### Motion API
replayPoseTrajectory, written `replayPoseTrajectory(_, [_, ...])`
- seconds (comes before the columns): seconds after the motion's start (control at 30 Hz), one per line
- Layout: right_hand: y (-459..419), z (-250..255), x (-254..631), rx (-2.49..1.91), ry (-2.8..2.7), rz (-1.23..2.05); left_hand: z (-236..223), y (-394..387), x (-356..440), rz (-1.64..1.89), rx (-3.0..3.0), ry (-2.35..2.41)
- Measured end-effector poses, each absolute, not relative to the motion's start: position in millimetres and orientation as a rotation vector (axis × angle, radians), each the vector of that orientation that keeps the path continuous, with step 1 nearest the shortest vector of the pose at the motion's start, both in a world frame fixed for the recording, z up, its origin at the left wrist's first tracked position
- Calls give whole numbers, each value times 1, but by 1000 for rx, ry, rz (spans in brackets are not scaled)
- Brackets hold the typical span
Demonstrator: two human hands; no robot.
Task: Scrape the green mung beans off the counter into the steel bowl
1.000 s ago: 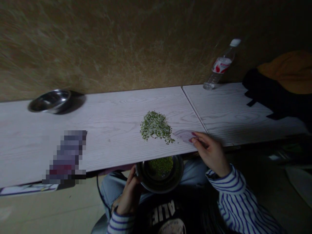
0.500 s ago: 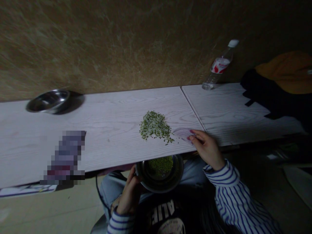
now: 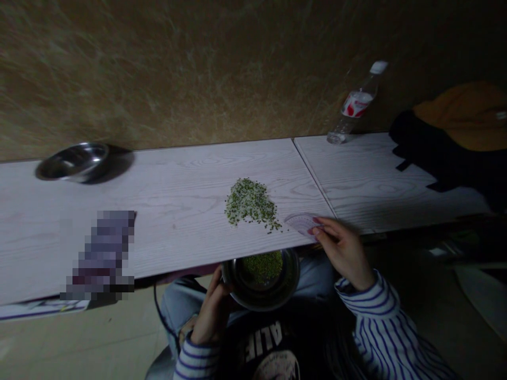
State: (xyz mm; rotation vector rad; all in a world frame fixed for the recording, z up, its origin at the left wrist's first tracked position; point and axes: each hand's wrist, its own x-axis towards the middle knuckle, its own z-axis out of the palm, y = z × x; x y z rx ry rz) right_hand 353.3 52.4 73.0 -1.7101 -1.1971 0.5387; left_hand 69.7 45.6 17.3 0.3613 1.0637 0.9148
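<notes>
My left hand (image 3: pixel 214 311) grips the left side of a steel bowl (image 3: pixel 291 287), just below the table's front edge. Inside that bowl lie many small green beans (image 3: pixel 263 266). Between the fingertips and thumb of my right hand (image 3: pixel 343 245) is a clear plastic protractor (image 3: pixel 301 221), low over the table at its front edge; whether it touches the surface I cannot tell. To the left of the protractor spreads a pile of green beans mixed with white grains (image 3: pixel 251 200), with a few stray beans at its near right side.
A second steel bowl (image 3: pixel 73 163) stands at the back left. A pixelated item (image 3: pixel 105 253) lies near the left front edge. Against the wall stands a plastic bottle (image 3: pixel 356 105). A dark and orange bag or garment (image 3: pixel 447 132) occupies the right end of the white table (image 3: pixel 190 206).
My right hand and the protractor have moved slightly right and toward me, away from the pile. The left hand still holds the bowl. The view has shifted a little.
</notes>
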Motion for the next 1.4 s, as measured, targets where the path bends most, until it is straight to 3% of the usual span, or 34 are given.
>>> replayPoseTrajectory(1.4, [35,74,340,-1756,-1264,560,19,45,70,912,377,1048])
